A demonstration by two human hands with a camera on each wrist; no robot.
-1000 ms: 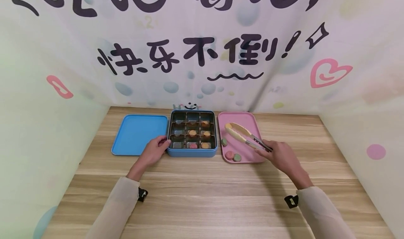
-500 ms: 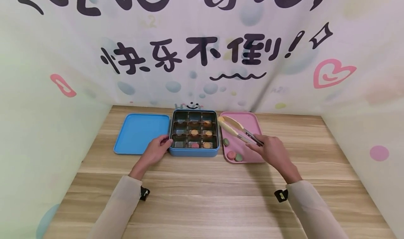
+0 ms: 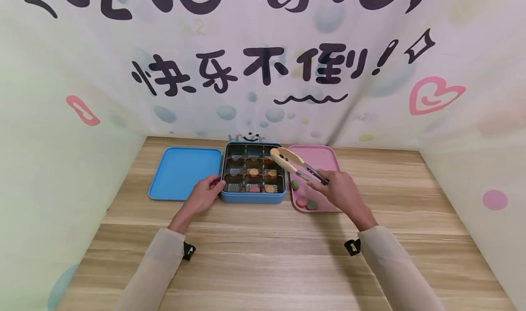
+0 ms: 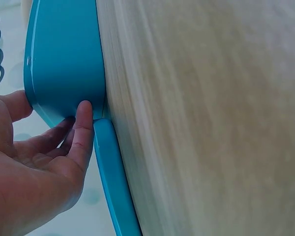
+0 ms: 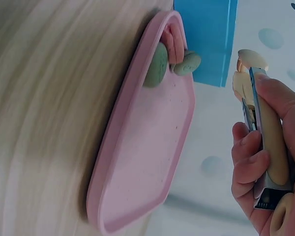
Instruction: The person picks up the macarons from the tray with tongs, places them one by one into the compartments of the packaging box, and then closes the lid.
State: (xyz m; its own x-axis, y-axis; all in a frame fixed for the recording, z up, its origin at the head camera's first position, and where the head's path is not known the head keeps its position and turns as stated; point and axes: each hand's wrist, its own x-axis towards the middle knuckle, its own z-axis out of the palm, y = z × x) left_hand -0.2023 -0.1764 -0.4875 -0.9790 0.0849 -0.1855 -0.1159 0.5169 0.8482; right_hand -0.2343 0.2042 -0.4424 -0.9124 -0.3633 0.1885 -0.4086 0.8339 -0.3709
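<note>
1. Right hand (image 3: 341, 188): fingers and thumb wrapped around the tongs (image 3: 286, 165). A round tan piece (image 3: 275, 151) appears pinched at the tips. Good handling, in judgement: a light, even squeeze, because the piece looks easily crushed, and a release only once it is low inside a compartment.
2. Left hand (image 3: 204, 194): thumb at the rim, fingertips against the outer wall, holding the near-left corner of the blue box (image 3: 252, 198). Light pressure here should steady the box without dragging it.
3. Axis of the tongs: slanting from the right hand leftward and away from the person. The tips point at the far-right compartment and appear above it; their height over it cannot be told.
4. Blue box: squarish, upright, three compartments by three, its sides roughly in line with the far edge of the table (image 3: 263, 256).
5. Pink tray (image 3: 322, 201): just right of the box, its long axis running away from the person; a pink piece (image 3: 302, 202) lies near its near-left corner.
6. Blue lid (image 3: 185, 174): flat, left of the box.
</note>
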